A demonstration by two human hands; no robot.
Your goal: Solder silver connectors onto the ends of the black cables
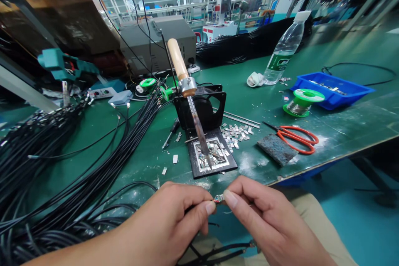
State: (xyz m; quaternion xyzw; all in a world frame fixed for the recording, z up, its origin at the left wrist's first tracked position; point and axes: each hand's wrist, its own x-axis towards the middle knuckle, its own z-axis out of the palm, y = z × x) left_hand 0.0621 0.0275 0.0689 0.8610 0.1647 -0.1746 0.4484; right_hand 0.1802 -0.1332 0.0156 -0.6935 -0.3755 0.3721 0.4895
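Observation:
Just in front of the table's near edge, my left hand (183, 212) pinches the end of a cable, where thin coloured wires (214, 201) show between thumb and forefinger. My right hand (264, 212) grips a small metal connector (220, 198) at those wire ends, its thumb partly covering it. The two hands' fingertips are close together. Beyond them a wooden-handled soldering iron (195, 114) slants down in its stand, its tip over a framed black plate (197, 171). Small metal pieces (235, 135) lie scattered beside the plate.
Black cables (124, 141) spread across the left side. At right are orange-handled scissors (297, 139), a grey sponge (276, 149), a solder spool (302, 102), a blue tray (349, 95) and a plastic bottle (283, 52). A black fan (202, 110) stands behind the iron.

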